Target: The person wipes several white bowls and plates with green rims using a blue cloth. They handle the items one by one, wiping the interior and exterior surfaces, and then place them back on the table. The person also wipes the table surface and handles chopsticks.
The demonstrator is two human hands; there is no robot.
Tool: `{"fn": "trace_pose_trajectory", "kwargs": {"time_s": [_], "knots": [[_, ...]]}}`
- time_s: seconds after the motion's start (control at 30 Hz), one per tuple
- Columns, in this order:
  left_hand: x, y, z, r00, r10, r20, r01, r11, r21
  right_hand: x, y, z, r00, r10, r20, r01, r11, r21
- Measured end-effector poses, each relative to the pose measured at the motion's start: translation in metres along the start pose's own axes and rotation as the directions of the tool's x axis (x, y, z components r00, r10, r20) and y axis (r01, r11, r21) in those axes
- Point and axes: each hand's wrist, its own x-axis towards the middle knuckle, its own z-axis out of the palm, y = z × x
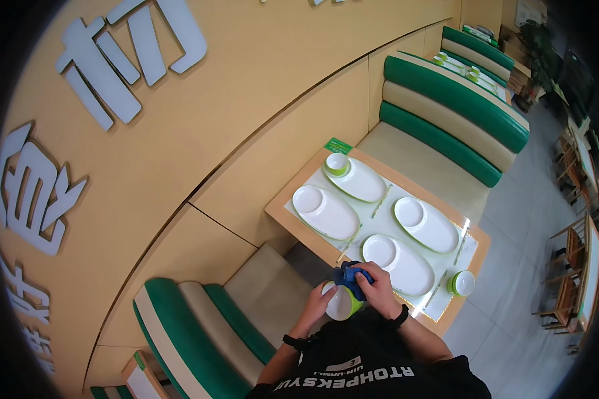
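Observation:
My left hand (318, 302) grips a green-and-white bowl (340, 303) by its rim, just off the near edge of the table and tilted so its white inside shows. A crumpled blue cloth (349, 277) is bunched in my right hand (379, 288), against the bowl's far rim. Beyond my hands, an oval white plate (412, 269) with a round recess lies on the table (274, 208). Three similar plates lie farther over. One of them, the far plate (369, 184), carries a green-and-white bowl (337, 164) in its recess. Another such bowl (461, 283) stands near the table's right edge.
Paper-wrapped chopsticks (349, 243) lie beside the plates. Padded booth benches (429, 164) flank the table, and a tan wall (239, 209) with raised lettering runs along the left. Grey tiled floor (509, 239) and wooden chairs (569, 274) are on the right.

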Motion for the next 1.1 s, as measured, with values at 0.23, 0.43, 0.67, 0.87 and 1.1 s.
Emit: {"fn": "trace_pose_trajectory", "kwargs": {"time_s": [0.23, 0.43, 0.67, 0.87, 1.1], "knots": [[-0.01, 0.001, -0.007, 0.993, 0.001, -0.118, -0.025, 0.979, -0.201, -0.011, -0.003, 0.008, 0.999, -0.038, -0.003, 0.038, 0.999, -0.009], [-0.034, 0.008, -0.025, 0.998, -0.059, -0.013, 0.058, 0.995, -0.085, -0.022, -0.001, 0.018, 0.993, -0.091, 0.078, 0.103, 0.98, -0.17], [-0.047, -0.015, -0.043, 0.986, 0.013, 0.169, -0.029, 0.996, 0.089, -0.018, 0.011, 0.049, 0.953, -0.061, 0.296, 0.112, 0.981, -0.159], [-0.046, -0.016, -0.054, 0.998, 0.033, 0.055, -0.031, 0.999, -0.045, -0.017, 0.01, 0.054, 0.961, 0.031, 0.273, -0.001, 0.994, -0.109], [-0.05, -0.015, -0.053, 1.0, 0.011, -0.026, -0.017, 0.973, -0.232, -0.017, 0.002, 0.059, 0.964, 0.104, 0.244, -0.073, 0.989, -0.132]]}}
